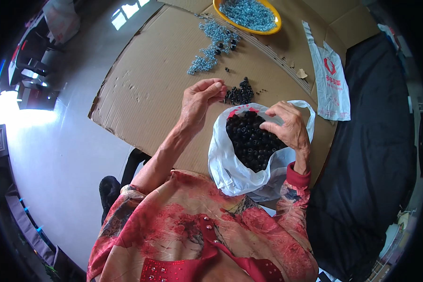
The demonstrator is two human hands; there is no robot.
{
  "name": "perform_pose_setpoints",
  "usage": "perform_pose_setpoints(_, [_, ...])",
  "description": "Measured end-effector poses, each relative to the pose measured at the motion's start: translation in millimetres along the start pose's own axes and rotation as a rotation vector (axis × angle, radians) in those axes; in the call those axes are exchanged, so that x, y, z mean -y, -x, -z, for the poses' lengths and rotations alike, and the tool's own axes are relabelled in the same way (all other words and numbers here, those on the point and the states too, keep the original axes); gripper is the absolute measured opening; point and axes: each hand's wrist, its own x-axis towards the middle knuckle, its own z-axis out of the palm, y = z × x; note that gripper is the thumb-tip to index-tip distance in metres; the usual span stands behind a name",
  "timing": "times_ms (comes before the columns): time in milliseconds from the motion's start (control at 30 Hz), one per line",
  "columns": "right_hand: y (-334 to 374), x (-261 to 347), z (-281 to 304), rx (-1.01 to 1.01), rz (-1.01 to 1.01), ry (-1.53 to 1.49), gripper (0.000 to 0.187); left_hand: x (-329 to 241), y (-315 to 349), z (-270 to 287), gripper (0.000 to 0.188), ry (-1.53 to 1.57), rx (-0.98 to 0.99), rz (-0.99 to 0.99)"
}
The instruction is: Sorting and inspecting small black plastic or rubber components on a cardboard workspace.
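My left hand (199,102) is raised over the cardboard, thumb and fingertips pinched together; whatever they hold, if anything, is too small to make out. Just right of those fingertips lies a pile of small black parts (242,93). A white plastic bag (223,162) stands in front of me with its mouth spread, full of round black bead-like pieces (254,143). Above the bag's right side hovers my right hand (289,127), thumb and forefinger curved and apart, with nothing visible between them. Its lower fingers are partly hidden.
Small pale-blue pieces (207,58) lie scattered farther off, with a few black ones among them. Beyond is a yellow bowl (278,23) heaped with more. A flat white plastic bag (331,87) lies at right on the cardboard (145,80). Black cloth (366,155) drapes beside it.
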Motion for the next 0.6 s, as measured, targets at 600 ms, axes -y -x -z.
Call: perform_pose_setpoints(600, [-119.7, -63.7, -106.8, -0.116, 0.033, 0.204, 0.008, 24.8, -37.5, 29.1, 0.034, -1.452, -0.131, -0.841])
